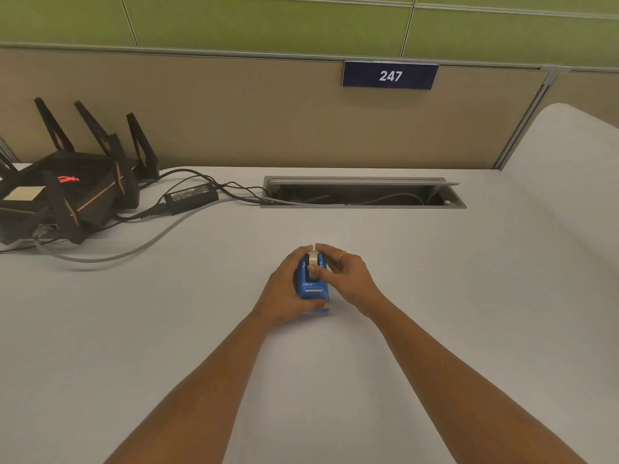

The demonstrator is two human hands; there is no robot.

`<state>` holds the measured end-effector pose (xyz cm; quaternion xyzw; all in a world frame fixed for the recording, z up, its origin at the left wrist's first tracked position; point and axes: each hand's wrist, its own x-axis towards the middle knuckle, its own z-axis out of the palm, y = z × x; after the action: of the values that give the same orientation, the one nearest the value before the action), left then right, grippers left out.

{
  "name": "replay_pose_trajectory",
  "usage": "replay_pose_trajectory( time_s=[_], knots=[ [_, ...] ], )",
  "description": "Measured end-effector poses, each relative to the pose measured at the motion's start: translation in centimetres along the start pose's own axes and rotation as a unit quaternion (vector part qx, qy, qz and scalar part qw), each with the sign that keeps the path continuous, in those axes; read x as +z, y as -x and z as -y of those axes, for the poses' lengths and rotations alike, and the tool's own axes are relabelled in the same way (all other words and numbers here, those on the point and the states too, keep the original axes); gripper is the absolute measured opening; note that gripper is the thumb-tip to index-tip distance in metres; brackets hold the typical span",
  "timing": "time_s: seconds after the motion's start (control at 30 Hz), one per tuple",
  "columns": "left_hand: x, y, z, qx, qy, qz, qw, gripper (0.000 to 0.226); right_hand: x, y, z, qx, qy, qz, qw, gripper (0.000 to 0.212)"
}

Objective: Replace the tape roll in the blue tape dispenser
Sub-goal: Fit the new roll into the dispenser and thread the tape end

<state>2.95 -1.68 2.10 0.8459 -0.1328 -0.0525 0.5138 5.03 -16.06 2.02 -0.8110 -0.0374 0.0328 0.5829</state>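
Observation:
The blue tape dispenser (314,291) stands on the white desk (435,296) in the middle of the view, its cutter end toward me. A pale tape roll (313,257) sits upright in its slot. My left hand (284,289) wraps the dispenser's left side, thumb along its front base. From the right, my right hand (348,272) pinches the roll, thumb on its near face and fingers over its top. A ring is on one right finger.
A black router (67,192) with several antennas, a power brick (191,197) and loose cables lie at the back left. An open cable tray (363,192) is set into the desk behind the dispenser. A beige partition with a "247" sign (390,76) rises at the back.

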Motion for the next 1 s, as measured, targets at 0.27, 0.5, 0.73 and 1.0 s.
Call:
replay_pose_trajectory(
  time_s=[0.27,0.5,0.73,1.0],
  knots=[
    [-0.02,0.0,-0.03,0.001,0.0,-0.002,1.0,0.098,-0.16,0.14,0.07,-0.003,0.001,0.018,1.0,0.058],
    [0.01,-0.03,0.04,0.002,0.0,-0.001,1.0,0.097,0.04,0.22,0.35,0.004,0.003,0.011,1.0,0.059],
    [0.11,-0.03,0.08,0.0,0.005,-0.002,1.0,0.095,0.23,0.25,0.77,0.003,0.007,-0.006,1.0,0.047],
    [0.08,0.0,-0.01,0.0,0.006,-0.001,1.0,0.096,0.05,0.4,0.71,0.006,0.017,0.006,1.0,0.055]
  ],
)
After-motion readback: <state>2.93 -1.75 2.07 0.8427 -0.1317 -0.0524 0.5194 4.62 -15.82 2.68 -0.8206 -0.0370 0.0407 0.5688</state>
